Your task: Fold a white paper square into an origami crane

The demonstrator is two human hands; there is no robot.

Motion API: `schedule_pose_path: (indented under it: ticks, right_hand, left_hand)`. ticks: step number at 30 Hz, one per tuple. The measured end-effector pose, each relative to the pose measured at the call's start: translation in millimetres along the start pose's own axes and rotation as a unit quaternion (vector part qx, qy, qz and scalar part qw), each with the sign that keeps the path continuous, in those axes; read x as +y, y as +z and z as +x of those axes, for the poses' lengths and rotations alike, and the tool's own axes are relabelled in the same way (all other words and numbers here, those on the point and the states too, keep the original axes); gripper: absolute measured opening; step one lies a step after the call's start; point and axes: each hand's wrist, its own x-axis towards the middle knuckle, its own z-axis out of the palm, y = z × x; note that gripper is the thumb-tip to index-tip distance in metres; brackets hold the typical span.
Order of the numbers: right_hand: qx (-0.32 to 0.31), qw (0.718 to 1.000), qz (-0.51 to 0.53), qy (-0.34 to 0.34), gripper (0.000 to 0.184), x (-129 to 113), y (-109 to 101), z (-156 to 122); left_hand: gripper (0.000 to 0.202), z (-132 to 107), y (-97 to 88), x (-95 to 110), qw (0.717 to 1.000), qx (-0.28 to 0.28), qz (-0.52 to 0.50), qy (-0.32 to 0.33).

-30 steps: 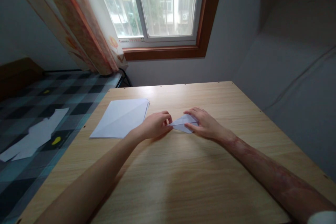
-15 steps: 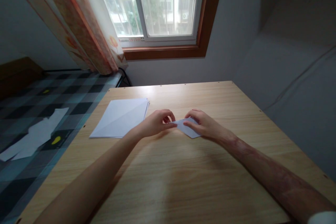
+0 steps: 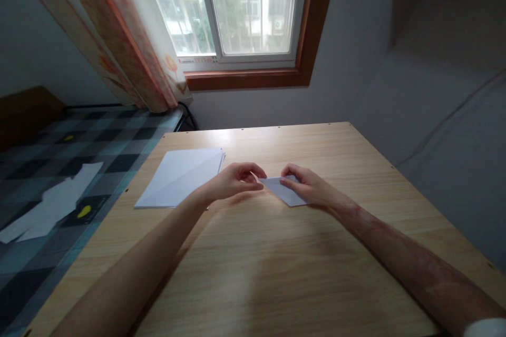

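A small folded sheet of white paper (image 3: 291, 197), pointed at its left end, is held just over the wooden table (image 3: 253, 268). My right hand (image 3: 306, 184) pinches its upper right part, thumb on top and fingers behind. At the paper's left tip is my left hand (image 3: 239, 180), its thumb and curved forefinger apart with a gap between them. The tip reaches into that gap, and I see no grip on it. The paper's right end is partly hidden by my right hand.
A stack of white paper (image 3: 177, 176) lies on the table's left side, behind my left forearm. Further left, cut paper strips (image 3: 59, 202) rest on a checked bed cover (image 3: 23, 179). Beyond the table are a window (image 3: 253, 10) and a curtain (image 3: 130, 37).
My left thumb and forefinger have spread apart and come off the paper's tip. The right hand has shifted slightly right with the paper, showing more of it.
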Motion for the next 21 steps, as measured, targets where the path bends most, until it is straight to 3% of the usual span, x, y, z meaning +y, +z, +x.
schedule_pose_path:
  ticks: [8,14,18,21]
  right_hand:
    - [-0.004,1.0,0.009,-0.003,0.02,0,1,-1]
    - [0.009,0.999,0.047,-0.002,0.02,-1,4,0]
    - [0.019,0.996,0.09,0.008,0.033,-1,6,2]
    - [0.034,0.992,0.122,0.018,0.037,-1,8,3]
  left_hand:
    - [0.029,1,3.8,0,0.998,0.042,0.031,0.022]
    - [0.034,5,4.9,-6,0.996,0.085,-0.001,0.024]
    - [0.043,11,20.0,-15,0.987,0.125,-0.094,0.038]
    - [0.05,14,36.8,-22,0.984,0.107,-0.138,0.021]
